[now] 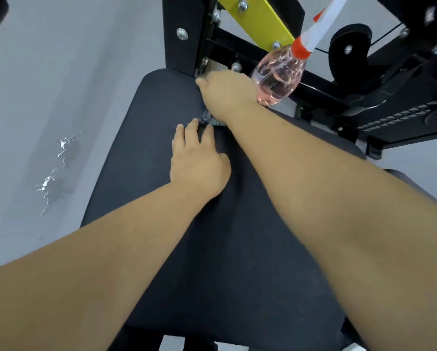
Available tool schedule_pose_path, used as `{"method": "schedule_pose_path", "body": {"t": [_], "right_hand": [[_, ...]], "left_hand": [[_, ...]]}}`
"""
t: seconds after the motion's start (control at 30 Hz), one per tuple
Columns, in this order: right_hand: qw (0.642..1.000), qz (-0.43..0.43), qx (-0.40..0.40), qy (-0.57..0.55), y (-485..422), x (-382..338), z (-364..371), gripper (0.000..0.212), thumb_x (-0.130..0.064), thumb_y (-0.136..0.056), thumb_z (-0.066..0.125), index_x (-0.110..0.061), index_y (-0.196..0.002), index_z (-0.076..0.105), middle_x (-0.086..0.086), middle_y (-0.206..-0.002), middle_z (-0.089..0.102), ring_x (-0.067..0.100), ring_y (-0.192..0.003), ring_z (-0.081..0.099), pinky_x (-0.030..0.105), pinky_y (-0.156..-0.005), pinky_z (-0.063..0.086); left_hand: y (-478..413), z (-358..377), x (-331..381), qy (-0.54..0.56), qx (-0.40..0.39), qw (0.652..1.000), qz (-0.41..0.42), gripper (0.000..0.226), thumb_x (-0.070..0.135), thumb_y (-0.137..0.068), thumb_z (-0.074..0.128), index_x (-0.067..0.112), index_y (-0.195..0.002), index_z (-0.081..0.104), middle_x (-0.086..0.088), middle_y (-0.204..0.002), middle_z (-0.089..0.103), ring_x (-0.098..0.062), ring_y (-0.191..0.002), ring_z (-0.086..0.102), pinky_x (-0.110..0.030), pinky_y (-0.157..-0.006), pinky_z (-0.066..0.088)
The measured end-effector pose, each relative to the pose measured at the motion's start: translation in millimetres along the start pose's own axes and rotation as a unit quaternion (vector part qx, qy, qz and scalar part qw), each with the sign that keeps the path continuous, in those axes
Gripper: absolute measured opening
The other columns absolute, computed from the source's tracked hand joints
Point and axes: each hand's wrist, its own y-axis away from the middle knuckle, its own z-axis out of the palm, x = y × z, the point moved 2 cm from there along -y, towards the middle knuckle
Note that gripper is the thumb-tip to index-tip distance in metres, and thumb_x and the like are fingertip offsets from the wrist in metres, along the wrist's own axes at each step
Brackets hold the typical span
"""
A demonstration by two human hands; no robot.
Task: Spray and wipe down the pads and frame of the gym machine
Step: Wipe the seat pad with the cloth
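A wide black pad (161, 198) of the gym machine fills the middle of the view. At its far end my right hand (225, 92) is shut around a clear spray bottle of pink liquid (279, 77). The bottle lies tilted, its orange collar and white nozzle (321, 24) pointing up and to the right. My left hand (199, 163) lies flat on the pad with its fingers apart. Its fingertips touch a small grey glinting thing (209, 120) under my right wrist. Whether that is the bottle's base or a cloth I cannot tell.
The black frame (179, 41) with bolts and a yellow plate (260, 19) rises just beyond the pad. A black pulley (349, 46) and a ribbed footplate (402, 115) are at the right. Wet patches (57, 168) shine on the grey floor to the left.
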Motion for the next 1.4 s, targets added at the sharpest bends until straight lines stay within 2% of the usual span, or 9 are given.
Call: {"method": "schedule_pose_path", "body": {"t": [0.27,0.4,0.5,0.7,0.8,0.93,1.07,1.2,1.4], "right_hand": [[0.995,0.075,0.043,0.042,92,107,7,0.046,-0.039,-0.101,0.027,-0.005,-0.12,0.051,0.016,-0.122,0.053,0.035,-0.11,0.049,0.039,-0.073,0.038],[0.997,0.075,0.014,-0.011,71,90,14,0.032,-0.018,-0.099,0.028,-0.008,-0.118,0.052,0.019,-0.112,0.056,0.038,-0.1,0.054,0.038,-0.062,0.034],[0.998,0.064,0.016,-0.007,54,85,13,0.039,-0.027,-0.102,0.025,-0.01,-0.113,0.059,0.015,-0.114,0.059,0.033,-0.103,0.055,0.035,-0.065,0.033],[0.992,0.126,0.003,-0.019,104,157,6,0.041,-0.023,-0.102,0.023,-0.004,-0.12,0.056,0.018,-0.123,0.056,0.037,-0.11,0.054,0.037,-0.077,0.039],[0.988,0.152,0.006,-0.036,136,192,8,0.034,-0.014,-0.101,0.027,-0.002,-0.119,0.053,0.02,-0.12,0.056,0.038,-0.107,0.053,0.04,-0.077,0.042],[0.973,0.214,-0.012,-0.09,164,222,18,0.051,-0.03,-0.104,0.017,0.003,-0.117,0.053,0.023,-0.116,0.057,0.038,-0.105,0.053,0.037,-0.073,0.035],[0.941,0.259,-0.018,-0.217,147,219,15,0.053,-0.037,-0.103,0.02,0.0,-0.125,0.051,0.019,-0.129,0.053,0.033,-0.117,0.049,0.035,-0.092,0.039],[0.918,0.294,0.017,-0.264,160,210,24,0.049,-0.036,-0.103,0.022,-0.004,-0.131,0.046,0.015,-0.135,0.048,0.029,-0.121,0.046,0.031,-0.092,0.036],[0.915,0.287,0.048,-0.28,239,166,46,0.066,-0.032,-0.099,0.038,-0.006,-0.148,0.002,0.018,-0.149,0.022,0.031,-0.124,0.042,0.035,-0.098,0.037]], "left_hand": [[26,13,54,-0.008,0.026,0.997,0.069,0.05,0.027,-0.096,0.037,0.018,-0.144,0.028,-0.002,-0.152,0.013,-0.023,-0.136,0.014,-0.034,-0.107,0.025],[32,34,75,0.043,0.017,0.997,0.061,0.044,0.023,-0.095,0.036,0.015,-0.138,0.036,-0.001,-0.148,0.02,-0.022,-0.131,0.022,-0.03,-0.1,0.029],[36,38,80,0.113,0.08,0.99,0.018,0.04,0.018,-0.094,0.036,0.014,-0.134,0.04,0.0,-0.141,0.03,-0.02,-0.126,0.028,-0.025,-0.09,0.027],[58,77,100,-0.01,0.059,0.998,0.038,0.046,0.025,-0.098,0.035,0.017,-0.143,0.033,-0.003,-0.155,0.011,-0.024,-0.143,0.003,-0.042,-0.118,0.011],[71,99,117,-0.135,0.048,0.986,0.085,0.056,0.038,-0.098,0.032,0.02,-0.149,0.017,-0.007,-0.156,-0.003,-0.03,-0.144,-0.003,-0.046,-0.118,0.001],[78,124,120,-0.275,-0.042,0.95,0.143,0.077,0.057,-0.094,0.024,0.019,-0.149,-0.014,-0.007,-0.157,-0.018,-0.036,-0.143,-0.014,-0.058,-0.115,0.001],[72,123,124,-0.281,-0.061,0.949,0.128,0.079,0.059,-0.093,0.027,0.02,-0.15,-0.012,-0.005,-0.157,-0.016,-0.036,-0.143,-0.013,-0.059,-0.114,0.002],[73,126,122,-0.285,-0.04,0.949,0.126,0.08,0.061,-0.092,0.028,0.022,-0.15,-0.011,-0.004,-0.158,-0.014,-0.035,-0.144,-0.011,-0.058,-0.115,0.002],[78,127,122,-0.249,-0.05,0.961,0.108,0.076,0.055,-0.093,0.031,0.025,-0.15,-0.01,-0.001,-0.158,-0.017,-0.031,-0.144,-0.018,-0.052,-0.116,-0.006]]}}
